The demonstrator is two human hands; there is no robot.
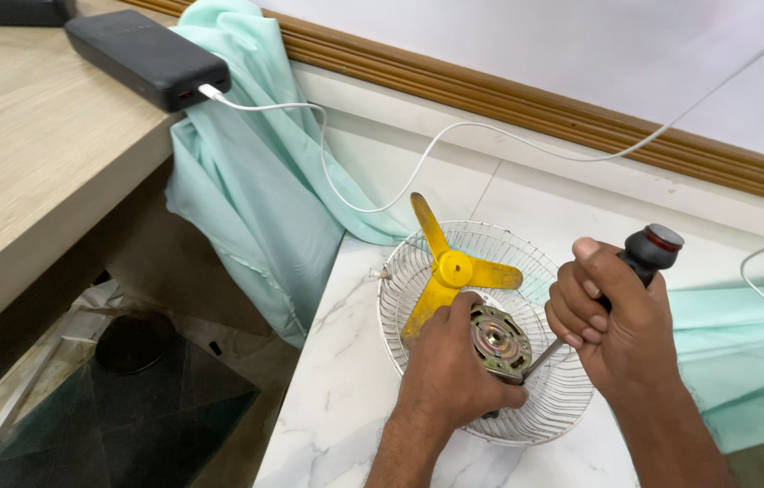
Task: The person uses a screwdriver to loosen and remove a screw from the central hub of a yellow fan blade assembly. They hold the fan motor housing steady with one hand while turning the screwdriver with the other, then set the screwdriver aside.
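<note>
White marble with grey veining forms the work surface [337,398], set against a pale wall edged by a ribbed wooden moulding [581,113]. On the marble lies a round wire fan guard [554,407], and inside it rest a yellow three-bladed fan blade [450,271] and a small metal fan motor [498,342]. The left hand [450,370] is closed around the motor, gripping its left side and steadying it within the guard. The right hand [613,321] is clamped in a fist on the black handle of a screwdriver [644,258], whose metal shaft slants down to the motor's right edge, the tip touching it. Mint-green cloth [255,181] hangs between the marble and a wooden desk [29,136] at left. A black power bank [147,56] sits on the desk, with a white cable [454,131] running from it across the wall.
</note>
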